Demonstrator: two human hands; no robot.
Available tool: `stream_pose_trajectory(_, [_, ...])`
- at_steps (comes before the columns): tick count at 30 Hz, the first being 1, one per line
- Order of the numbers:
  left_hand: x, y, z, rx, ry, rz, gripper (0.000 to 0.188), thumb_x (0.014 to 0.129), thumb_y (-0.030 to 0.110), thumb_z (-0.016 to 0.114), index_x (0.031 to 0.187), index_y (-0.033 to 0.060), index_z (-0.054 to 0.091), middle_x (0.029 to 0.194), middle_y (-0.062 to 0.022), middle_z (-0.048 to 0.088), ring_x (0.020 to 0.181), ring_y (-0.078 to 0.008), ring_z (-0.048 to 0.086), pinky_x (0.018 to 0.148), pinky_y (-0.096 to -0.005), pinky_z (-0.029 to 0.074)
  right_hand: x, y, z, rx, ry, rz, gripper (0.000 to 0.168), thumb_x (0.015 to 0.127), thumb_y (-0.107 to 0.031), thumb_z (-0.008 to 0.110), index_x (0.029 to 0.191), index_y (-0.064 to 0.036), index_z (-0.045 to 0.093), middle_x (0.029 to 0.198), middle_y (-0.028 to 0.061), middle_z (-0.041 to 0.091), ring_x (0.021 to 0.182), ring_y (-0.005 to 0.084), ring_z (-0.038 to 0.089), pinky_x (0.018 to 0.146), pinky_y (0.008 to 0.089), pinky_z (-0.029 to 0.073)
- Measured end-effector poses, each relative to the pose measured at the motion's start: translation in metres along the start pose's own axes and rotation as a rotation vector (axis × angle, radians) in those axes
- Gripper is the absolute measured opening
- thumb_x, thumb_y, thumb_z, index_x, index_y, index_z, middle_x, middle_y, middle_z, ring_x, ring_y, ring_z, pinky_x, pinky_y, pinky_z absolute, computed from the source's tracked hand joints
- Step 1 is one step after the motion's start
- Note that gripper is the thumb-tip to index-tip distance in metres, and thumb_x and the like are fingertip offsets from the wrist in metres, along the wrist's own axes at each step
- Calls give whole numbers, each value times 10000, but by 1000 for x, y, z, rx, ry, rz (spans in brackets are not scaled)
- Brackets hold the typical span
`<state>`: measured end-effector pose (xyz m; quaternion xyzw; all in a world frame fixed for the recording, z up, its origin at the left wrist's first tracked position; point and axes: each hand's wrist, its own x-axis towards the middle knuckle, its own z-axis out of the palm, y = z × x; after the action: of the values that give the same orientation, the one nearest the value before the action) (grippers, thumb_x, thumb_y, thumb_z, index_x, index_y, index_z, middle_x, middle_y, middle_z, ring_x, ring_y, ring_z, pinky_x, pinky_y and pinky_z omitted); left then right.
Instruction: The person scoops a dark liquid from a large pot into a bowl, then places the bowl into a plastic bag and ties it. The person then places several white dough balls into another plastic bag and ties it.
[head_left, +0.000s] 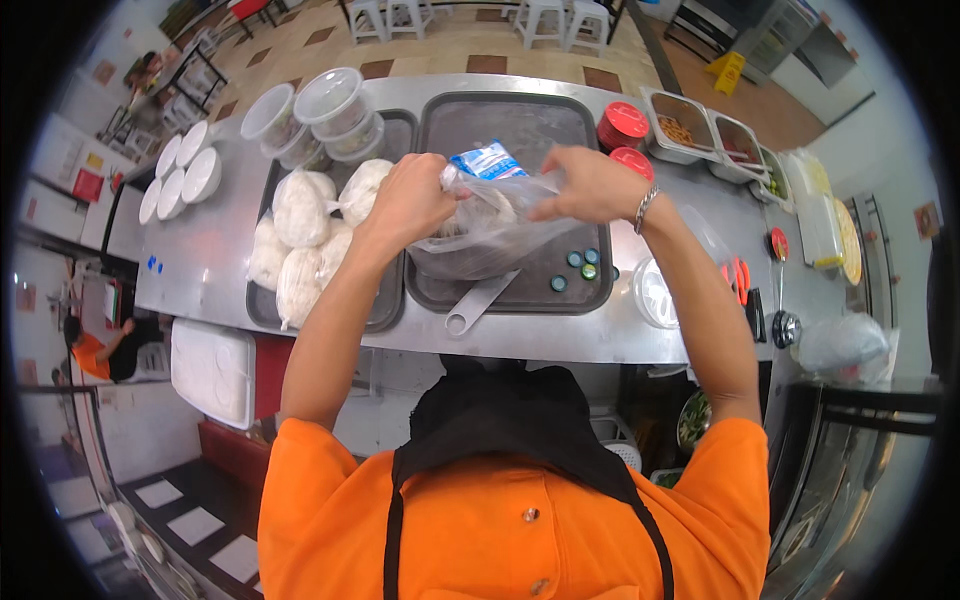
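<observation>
A large clear plastic bag (480, 251) with pale contents lies on the right dark tray (517, 112). My left hand (412, 196) grips the bunched left edge of its mouth. My right hand (596, 186), slightly blurred, is at the bag's right edge with thumb and fingers apart; whether it pinches the film I cannot tell. Behind the bag rests a blue and white printed packet (489, 160). A flat grey utensil (480, 304) lies below the bag, across the tray's near edge. Several bottle caps (589, 271) sit at the tray's right. Several knotted bags of white food (301, 208) fill the left tray (259, 307).
Lidded plastic tubs (334, 101) stand at the back left, white bowls (201, 176) farther left. Red lids (622, 124) and metal food pans (679, 127) stand at the back right. Orange-handled scissors (741, 281) lie beyond my right forearm. A person in orange (94, 352) sits far left.
</observation>
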<state>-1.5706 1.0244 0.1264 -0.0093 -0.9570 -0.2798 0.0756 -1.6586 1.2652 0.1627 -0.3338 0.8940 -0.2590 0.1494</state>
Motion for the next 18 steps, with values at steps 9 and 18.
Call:
stream_pose_trajectory(9, [-20,-9,-88,-1434,337,-222,411,837,123,793,1200,0,644,943,-7,619,760,-104,548,613,-266,450,24,-30,-30,1343,58,213,311,974,-242,639,1185,-26,561,816,8,596,676,100,542,693,286,479])
stream_pose_trajectory(18, [-21,-16,-234,-1334,659,47,249,893,240,707,1033,63,601,1001,-80,605,797,-209,629,717,-352,531,52,-216,-112,1095,-312,-223,392,1018,-354,526,1169,-1,603,1090,185,683,1064,312,682,916,465,549])
